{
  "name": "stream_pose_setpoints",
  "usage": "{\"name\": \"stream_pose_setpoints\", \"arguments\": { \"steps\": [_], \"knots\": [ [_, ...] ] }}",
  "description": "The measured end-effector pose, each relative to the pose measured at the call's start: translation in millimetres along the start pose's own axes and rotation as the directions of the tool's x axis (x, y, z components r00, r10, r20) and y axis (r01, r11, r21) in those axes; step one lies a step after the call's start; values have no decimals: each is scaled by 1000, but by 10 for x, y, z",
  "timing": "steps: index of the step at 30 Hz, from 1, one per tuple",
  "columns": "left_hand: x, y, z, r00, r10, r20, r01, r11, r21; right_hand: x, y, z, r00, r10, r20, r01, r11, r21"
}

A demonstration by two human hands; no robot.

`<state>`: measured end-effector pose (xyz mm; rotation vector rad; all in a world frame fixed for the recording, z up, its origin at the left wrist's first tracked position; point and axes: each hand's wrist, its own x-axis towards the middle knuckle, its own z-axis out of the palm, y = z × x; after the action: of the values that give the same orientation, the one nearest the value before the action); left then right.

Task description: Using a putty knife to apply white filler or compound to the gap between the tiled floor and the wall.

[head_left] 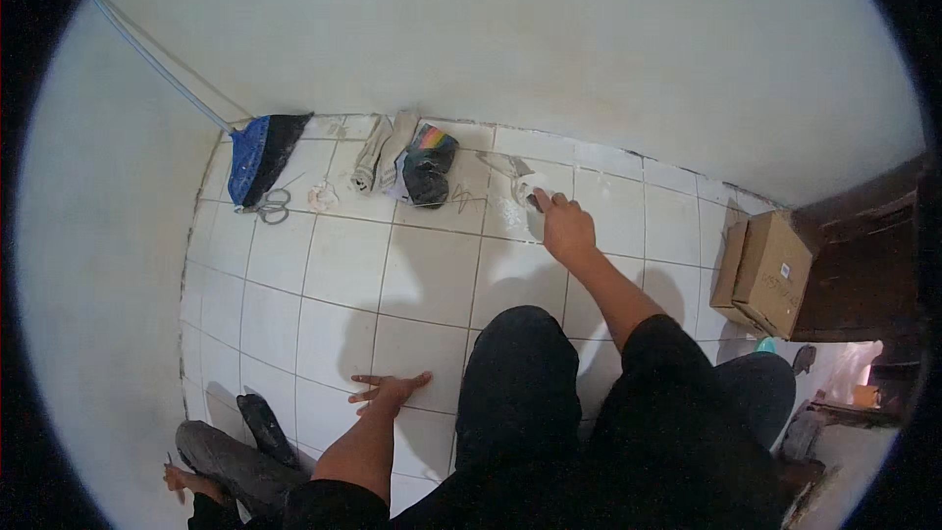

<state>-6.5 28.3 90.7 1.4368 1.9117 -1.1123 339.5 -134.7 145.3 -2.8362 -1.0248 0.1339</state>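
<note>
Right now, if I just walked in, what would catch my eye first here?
Probably the right hand, stretched out to a small dark-handled tool on the white tiled floor near the far wall. The left hand lies flat on the tiles. In the far left corner leans a blue broom, with scissors beside it.

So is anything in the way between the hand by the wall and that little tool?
No, nothing visible is in between. The right hand is already on the small dark-handled tool, holding it against the white floor tiles. The black bag and scissors lie off to its left. The left hand rests flat on the floor.
</note>
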Motion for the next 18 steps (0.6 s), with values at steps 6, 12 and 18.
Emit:
{"name": "stream_pose_setpoints", "arguments": {
  "steps": [6, 12, 18],
  "knots": [
    [-11, -39, 34, 999, 28, 25, -27, 999, -34, 96, 314, -967, 985, -158, 73, 170, 965, -199],
    [133, -176, 113, 1000, 0, 22, 3, 995, -103, -440, 718, -2423, 969, -164, -185, 131, 975, -177],
    [230, -105, 65, 980, 155, 126, -163, 985, 54, -1083, 1340, -2530, 894, 426, 138, -443, 791, 422]
  ]
}}
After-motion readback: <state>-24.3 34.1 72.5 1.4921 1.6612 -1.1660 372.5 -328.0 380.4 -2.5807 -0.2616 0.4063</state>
